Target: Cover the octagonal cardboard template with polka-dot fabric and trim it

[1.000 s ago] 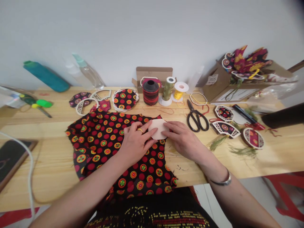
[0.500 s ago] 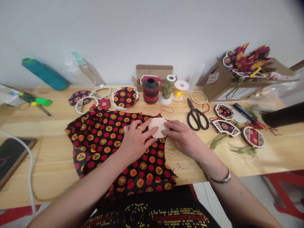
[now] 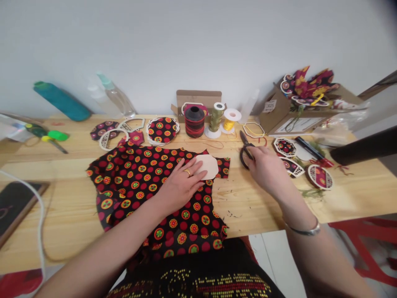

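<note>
A black cloth (image 3: 186, 215) patterned with red dots and flowers lies on the wooden table. On its right part rests a pale rounded card (image 3: 209, 167), and a narrow tab of the cloth sticks out beyond the card. My left hand (image 3: 181, 184) lies flat with fingers stretched out, its fingertips on the card's left edge. To the right, my right hand (image 3: 266, 167) has its fingers closed around the handles of black scissors (image 3: 243, 152). The scissors lie on the table, blades pointing away from me; one handle loop is mostly hidden by the hand.
Thread spools (image 3: 194, 122) stand at the back before a small cardboard box (image 3: 198, 96). Fabric-covered ornaments (image 3: 320, 176) lie at the right, below a larger box (image 3: 279, 111). A phone-like dark slab (image 3: 18, 207) and white cable (image 3: 39, 215) are at the left.
My right hand has left the card, moved right and taken hold of the scissors' handles. The cloth tab by the card now shows. My left hand stays on the card.
</note>
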A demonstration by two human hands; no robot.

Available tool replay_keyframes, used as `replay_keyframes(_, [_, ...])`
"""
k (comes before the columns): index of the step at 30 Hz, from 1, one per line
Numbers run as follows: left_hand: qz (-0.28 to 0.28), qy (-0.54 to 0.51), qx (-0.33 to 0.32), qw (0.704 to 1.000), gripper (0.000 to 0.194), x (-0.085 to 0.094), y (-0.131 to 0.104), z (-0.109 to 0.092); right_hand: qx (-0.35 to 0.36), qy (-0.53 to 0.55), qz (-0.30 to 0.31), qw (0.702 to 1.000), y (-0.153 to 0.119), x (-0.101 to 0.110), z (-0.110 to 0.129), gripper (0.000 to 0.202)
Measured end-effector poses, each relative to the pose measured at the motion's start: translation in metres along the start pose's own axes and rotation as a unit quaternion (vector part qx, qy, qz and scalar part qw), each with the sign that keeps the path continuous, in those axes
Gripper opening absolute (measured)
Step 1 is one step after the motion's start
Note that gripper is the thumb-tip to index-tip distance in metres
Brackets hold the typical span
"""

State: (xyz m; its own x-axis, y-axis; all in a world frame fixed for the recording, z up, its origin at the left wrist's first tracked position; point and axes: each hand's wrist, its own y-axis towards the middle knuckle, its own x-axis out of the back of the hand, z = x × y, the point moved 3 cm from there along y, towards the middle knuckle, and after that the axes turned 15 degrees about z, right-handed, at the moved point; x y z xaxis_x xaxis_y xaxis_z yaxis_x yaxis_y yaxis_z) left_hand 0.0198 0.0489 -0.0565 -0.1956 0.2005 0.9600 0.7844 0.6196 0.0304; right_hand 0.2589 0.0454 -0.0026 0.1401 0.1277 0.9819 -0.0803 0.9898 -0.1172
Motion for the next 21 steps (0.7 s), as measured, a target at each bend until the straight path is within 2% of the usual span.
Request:
replay_keyframes(2, [-0.004, 0.000, -0.001, 1.000, 0.032, 0.000, 0.000, 0.000, -0.080, -0.042, 0.058, 0.994, 0.004, -0.001, -0.013, 0.030])
replay_keyframes(4, [-0.003, 0.001, -0.002, 1.000, 0.032, 0.000, 0.000, 0.000, -0.104, -0.051, 0.090, 0.989, 0.008, -0.005, -0.019, 0.031])
replay_keyframes(8, [0.003, 0.001, 0.004, 1.000, 0.032, 0.000, 0.001, 0.000, -0.120, -0.039, 0.086, 0.988, 0.017, -0.009, -0.021, 0.028])
replay_keyframes(11, [0.007, 0.006, 0.007, 1.000, 0.033, 0.000, 0.000, 0.000, -0.134, -0.022, 0.081, 0.987, 0.013, -0.001, -0.023, 0.024])
replay_keyframes(13, [0.011, 0.010, 0.007, 1.000, 0.033, 0.000, 0.000, 0.000, -0.117, 0.064, 0.080, 0.988, 0.001, 0.004, -0.022, 0.018])
replay_keyframes(14, [0.013, 0.011, 0.007, 1.000, 0.033, 0.000, 0.000, 0.000, -0.093, 0.167, 0.082, 0.978, -0.009, 0.005, -0.020, 0.016])
replay_keyframes(15, [0.015, 0.012, 0.008, 1.000, 0.033, 0.000, 0.000, 0.000, -0.067, 0.299, 0.089, 0.948, -0.020, 0.005, -0.017, 0.017])
replay_keyframes(17, [0.015, 0.016, 0.007, 1.000, 0.033, 0.000, 0.000, -0.001, -0.016, 0.524, 0.138, 0.841, -0.045, -0.001, -0.007, 0.030])
replay_keyframes(18, [0.013, 0.018, 0.006, 1.000, 0.032, 0.001, 0.000, -0.001, 0.008, 0.589, 0.164, 0.791, -0.058, -0.004, -0.001, 0.036])
replay_keyframes(19, [0.010, 0.019, 0.005, 1.000, 0.032, 0.001, 0.001, -0.001, 0.025, 0.625, 0.179, 0.759, -0.068, -0.006, 0.004, 0.041])
replay_keyframes(20, [0.007, 0.019, 0.004, 1.000, 0.032, 0.002, 0.001, -0.002, 0.036, 0.639, 0.195, 0.744, -0.077, -0.009, 0.007, 0.044])
replay_keyframes(21, [0.004, 0.018, 0.002, 1.000, 0.032, 0.002, 0.001, -0.002, 0.045, 0.642, 0.187, 0.742, -0.083, -0.010, 0.008, 0.047])
